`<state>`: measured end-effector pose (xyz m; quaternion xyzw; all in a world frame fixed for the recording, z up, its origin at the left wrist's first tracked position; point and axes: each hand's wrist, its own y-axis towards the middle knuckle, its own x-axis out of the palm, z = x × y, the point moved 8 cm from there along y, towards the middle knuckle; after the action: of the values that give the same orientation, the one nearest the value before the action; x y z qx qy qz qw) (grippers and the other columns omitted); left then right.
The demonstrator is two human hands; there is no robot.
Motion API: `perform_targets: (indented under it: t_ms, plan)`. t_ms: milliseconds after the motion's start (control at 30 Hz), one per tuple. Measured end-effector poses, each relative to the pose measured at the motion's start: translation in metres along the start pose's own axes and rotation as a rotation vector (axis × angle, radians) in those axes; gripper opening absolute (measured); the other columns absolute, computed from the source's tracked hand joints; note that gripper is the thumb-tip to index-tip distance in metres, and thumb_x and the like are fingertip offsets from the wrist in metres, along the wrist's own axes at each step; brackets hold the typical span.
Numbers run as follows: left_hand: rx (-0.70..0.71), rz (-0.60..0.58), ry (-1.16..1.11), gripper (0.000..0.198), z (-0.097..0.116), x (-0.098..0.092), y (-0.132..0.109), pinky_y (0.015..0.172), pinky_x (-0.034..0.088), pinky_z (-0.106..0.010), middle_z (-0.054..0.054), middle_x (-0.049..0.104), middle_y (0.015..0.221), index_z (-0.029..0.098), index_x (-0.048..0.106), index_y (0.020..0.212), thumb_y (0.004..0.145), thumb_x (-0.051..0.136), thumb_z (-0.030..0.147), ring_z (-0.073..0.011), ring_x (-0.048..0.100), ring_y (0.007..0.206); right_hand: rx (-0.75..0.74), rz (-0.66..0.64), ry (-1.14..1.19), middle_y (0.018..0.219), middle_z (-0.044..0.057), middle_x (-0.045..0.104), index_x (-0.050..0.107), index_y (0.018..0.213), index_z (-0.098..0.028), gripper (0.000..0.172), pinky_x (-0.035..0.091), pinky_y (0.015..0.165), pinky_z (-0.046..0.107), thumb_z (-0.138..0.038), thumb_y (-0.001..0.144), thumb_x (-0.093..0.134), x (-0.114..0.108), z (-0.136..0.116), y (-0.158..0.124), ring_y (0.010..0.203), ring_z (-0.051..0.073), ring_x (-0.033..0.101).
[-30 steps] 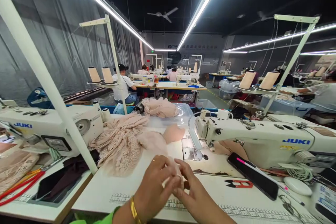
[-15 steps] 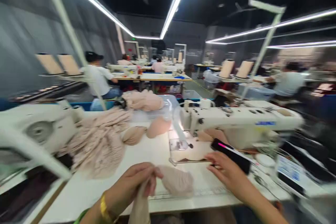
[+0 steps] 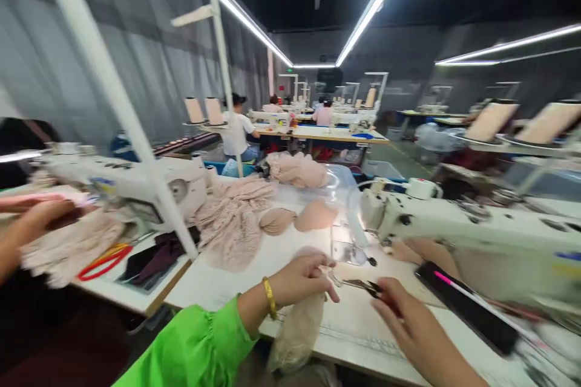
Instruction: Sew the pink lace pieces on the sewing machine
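Observation:
My left hand [image 3: 299,281], below a gold bracelet and a green sleeve, pinches a piece of beige fabric [image 3: 297,329] that hangs over the table's front edge. In my right hand [image 3: 411,320] is a small pair of scissors [image 3: 363,285], its blades pointing left towards the fingers of my left hand. Whether the blades touch the fabric is too blurred to tell. Behind the hands lie two beige bra cups [image 3: 316,217] and a heap of pleated beige fabric [image 3: 233,217]. A sewing machine [image 3: 476,236] stands at the right.
A dark phone [image 3: 467,308] with a pink-and-white pen lies right of my right hand. A clear plastic bin [image 3: 347,184] sits behind the table. At the left, another person's hand [image 3: 40,221] works at a neighbouring machine [image 3: 122,178]. A white post [image 3: 113,103] rises between the tables.
The view has turned left, bringing the neighbour's table in. My right hand has come close to my left, and the scissors now show clearly. The fabric's loose part now hangs down.

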<state>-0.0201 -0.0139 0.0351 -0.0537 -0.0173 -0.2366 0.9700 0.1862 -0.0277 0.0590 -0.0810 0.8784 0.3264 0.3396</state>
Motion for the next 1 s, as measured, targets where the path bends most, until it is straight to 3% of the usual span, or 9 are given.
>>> perform_targets:
  t_ms: [300,433,533,600,667,733,800,900,1000]
  plan:
    - [-0.046,-0.114,0.116,0.077,-0.008,0.002,0.016,0.080,0.048,-0.034,-0.014,0.081,0.094,0.010,0.051,0.141,0.088,0.075,0.059,-0.0203,0.066,0.081,-0.226,0.002,-0.542,0.075,0.001,0.065,0.061,0.088,-0.021,0.016,0.036,0.065,0.029,-0.024,0.104,0.062,0.050,-0.031,0.034,0.066,0.018,0.061]
    - [-0.042,-0.173,0.176,0.068,-0.005,0.015,0.016,0.079,0.049,-0.034,-0.012,0.080,0.090,0.012,0.059,0.134,0.088,0.072,0.061,-0.0242,0.069,0.087,-0.260,0.020,-0.553,0.075,0.000,0.065,0.061,0.092,-0.022,0.014,0.033,0.064,0.029,-0.024,0.106,0.059,0.052,-0.038,0.032,0.064,0.016,0.058]
    - [-0.122,-0.171,0.398,0.066,0.011,-0.010,0.001,0.068,0.044,-0.032,-0.007,0.080,0.083,0.016,0.060,0.140,0.091,0.064,0.060,-0.0224,0.065,0.075,-0.209,0.006,-0.541,0.076,0.000,0.065,0.060,0.091,-0.022,0.019,0.033,0.064,0.029,-0.025,0.108,0.053,0.038,-0.023,0.026,0.064,0.017,0.059]
    - [-0.111,-0.005,0.645,0.063,0.040,-0.055,-0.015,0.065,0.045,-0.033,-0.007,0.080,0.089,0.019,0.062,0.140,0.095,0.053,0.062,-0.0240,0.065,0.074,-0.129,0.000,-0.554,0.076,0.000,0.066,0.058,0.089,-0.022,0.022,0.033,0.063,0.030,-0.026,0.109,0.050,0.022,0.002,0.017,0.064,0.017,0.060]
    - [0.027,0.432,0.985,0.059,0.089,-0.114,-0.039,0.076,0.053,-0.040,-0.007,0.079,0.101,0.025,0.063,0.140,0.096,0.048,0.061,-0.0298,0.070,0.089,-0.048,-0.022,-0.609,0.076,0.001,0.067,0.059,0.090,-0.022,0.020,0.034,0.061,0.031,-0.025,0.108,0.051,0.006,0.032,0.007,0.063,0.019,0.061]
    - [0.196,0.820,1.316,0.053,0.126,-0.141,-0.065,0.093,0.053,-0.054,-0.010,0.074,0.124,0.027,0.064,0.139,0.096,0.050,0.056,-0.0395,0.066,0.114,-0.014,-0.037,-0.685,0.085,0.005,0.072,0.063,0.097,-0.020,0.012,0.040,0.068,0.033,-0.022,0.105,0.055,-0.005,0.056,-0.003,0.074,0.023,0.066]
    - [0.374,0.863,1.414,0.048,0.125,-0.127,-0.065,0.107,0.046,-0.062,-0.012,0.066,0.140,0.025,0.063,0.136,0.099,0.049,0.051,-0.0422,0.058,0.131,-0.011,-0.015,-0.705,0.109,0.013,0.074,0.065,0.114,-0.018,0.013,0.046,0.081,0.040,-0.021,0.103,0.059,-0.010,0.067,-0.008,0.097,0.031,0.068]
    - [0.516,0.456,1.294,0.038,0.074,-0.065,-0.023,0.105,0.052,-0.050,-0.009,0.071,0.134,0.028,0.064,0.132,0.097,0.062,0.042,-0.0333,0.063,0.124,-0.028,-0.004,-0.533,0.126,0.017,0.069,0.062,0.129,-0.017,0.027,0.050,0.092,0.047,-0.021,0.101,0.063,-0.003,0.059,-0.006,0.112,0.034,0.063]
    - [0.376,0.204,1.270,0.021,0.020,-0.013,0.023,0.105,0.047,-0.055,-0.012,0.072,0.126,0.022,0.071,0.109,0.090,0.062,0.019,-0.0358,0.061,0.121,-0.041,-0.063,-0.278,0.124,0.014,0.068,0.063,0.127,-0.019,0.027,0.053,0.096,0.047,-0.017,0.100,0.065,0.014,0.039,0.002,0.112,0.031,0.062]
